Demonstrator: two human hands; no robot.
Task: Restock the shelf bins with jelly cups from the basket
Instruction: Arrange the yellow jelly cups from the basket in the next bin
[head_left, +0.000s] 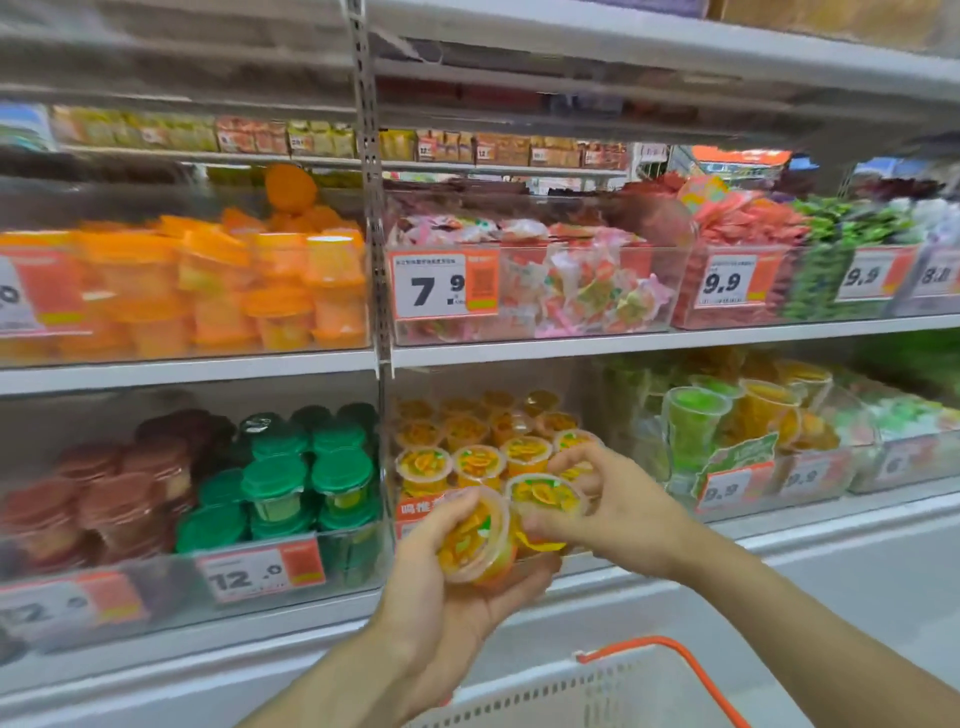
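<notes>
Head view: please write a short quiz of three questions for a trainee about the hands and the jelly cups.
1. True or false: the left hand holds a tilted cup.
2. What does the right hand grip? A) upright cup B) price tag C) basket
3. Fill in: the price tag under the green cups reads ____.

Key: 1 true; 2 A; 3 12.0
</notes>
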